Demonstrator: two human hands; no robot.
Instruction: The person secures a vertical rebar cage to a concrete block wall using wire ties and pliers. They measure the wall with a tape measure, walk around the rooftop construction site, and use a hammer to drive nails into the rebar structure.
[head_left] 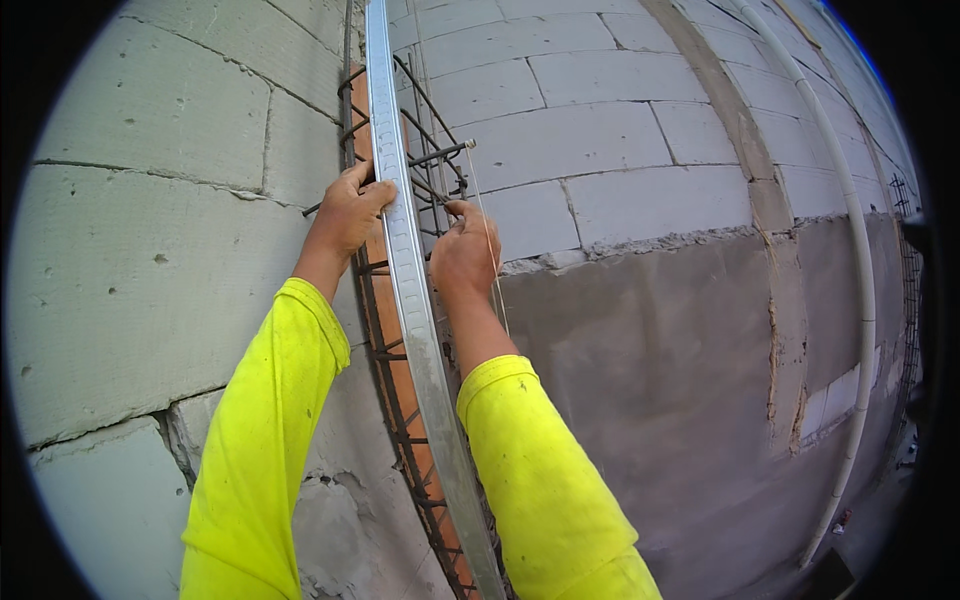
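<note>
A long, silvery metal channel with a row of slots stands nearly upright in front of a rebar cage. My left hand grips its left edge, thumb on the front face, the other fingers partly hidden behind. Right of the channel, my right hand is closed with its fingertips against the dark bars; whatever lies inside its fingers is hidden. From a light-coloured tip on one bar, a thin string runs down past the right hand. An orange-brown strip shows behind the bars.
A pale block wall rises close on the left. To the right, another block wall has smooth grey render on its lower part. A white pipe runs down the far right, beside a vertical grey strip.
</note>
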